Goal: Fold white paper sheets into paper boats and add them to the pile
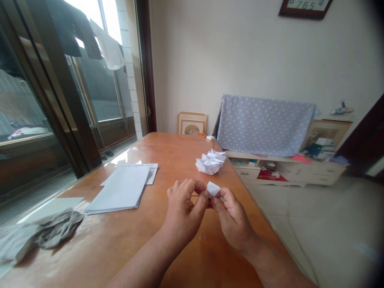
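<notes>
Between the fingertips of both hands is a small folded piece of white paper (213,189), held above the table. My left hand (186,206) pinches its left edge with thumb and forefinger. On the other side, my right hand (232,216) grips the lower right edge, thumb nearest me. The fingers partly cover the paper, so its full shape is hidden. Just beyond the hands sits a cluster of folded white paper pieces (210,163), pointed at the top and packed close together.
A stack of white paper sheets (121,188) lies left on the brown wooden table (177,152). Nearer me at the left is a crumpled grey cloth (60,228). A small white object (210,137) rests at the far edge. Beyond stands a low white cabinet (300,174).
</notes>
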The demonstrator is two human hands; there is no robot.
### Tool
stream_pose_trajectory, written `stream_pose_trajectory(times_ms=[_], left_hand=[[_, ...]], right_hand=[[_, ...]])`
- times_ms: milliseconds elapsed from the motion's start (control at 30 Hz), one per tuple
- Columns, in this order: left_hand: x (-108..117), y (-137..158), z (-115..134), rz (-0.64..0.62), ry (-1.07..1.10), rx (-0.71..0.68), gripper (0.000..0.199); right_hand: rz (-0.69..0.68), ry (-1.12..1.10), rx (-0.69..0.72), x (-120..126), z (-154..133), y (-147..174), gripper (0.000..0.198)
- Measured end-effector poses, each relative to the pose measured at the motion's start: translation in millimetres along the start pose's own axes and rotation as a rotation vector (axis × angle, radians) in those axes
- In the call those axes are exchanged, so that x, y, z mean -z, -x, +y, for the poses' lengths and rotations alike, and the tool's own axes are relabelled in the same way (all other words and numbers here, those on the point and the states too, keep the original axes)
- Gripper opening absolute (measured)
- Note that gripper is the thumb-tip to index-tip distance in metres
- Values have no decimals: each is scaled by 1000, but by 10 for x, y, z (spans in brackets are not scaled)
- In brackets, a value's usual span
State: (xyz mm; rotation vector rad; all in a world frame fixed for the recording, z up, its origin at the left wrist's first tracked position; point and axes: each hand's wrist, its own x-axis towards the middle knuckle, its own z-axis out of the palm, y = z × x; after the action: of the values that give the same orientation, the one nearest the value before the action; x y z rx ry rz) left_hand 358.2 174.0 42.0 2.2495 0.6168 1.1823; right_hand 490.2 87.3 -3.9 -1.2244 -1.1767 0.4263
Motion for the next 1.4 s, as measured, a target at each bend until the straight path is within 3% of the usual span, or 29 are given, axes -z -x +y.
stream_pose_trajectory(times_ms=[600, 867, 1100, 1233, 1400], left_hand=[[-35, 21, -22, -9, -162, -128, 3], [2, 18, -28, -76, -215, -227, 17], [-19, 43, -11, -169, -319, -285, 20], [-17, 52, 14, -142, -338, -266, 18], [-33, 55, 13, -197, -280, -215, 21]], right_hand=[[-36, -140, -69, 52, -106, -21, 21], [-146, -350, -236, 97, -143, -56, 24], [-82, -361, -322, 155, -159, -97, 19], [-33, -278, -302, 170, -170, -118, 16], [19, -227, -265, 168, -143, -134, 21]])
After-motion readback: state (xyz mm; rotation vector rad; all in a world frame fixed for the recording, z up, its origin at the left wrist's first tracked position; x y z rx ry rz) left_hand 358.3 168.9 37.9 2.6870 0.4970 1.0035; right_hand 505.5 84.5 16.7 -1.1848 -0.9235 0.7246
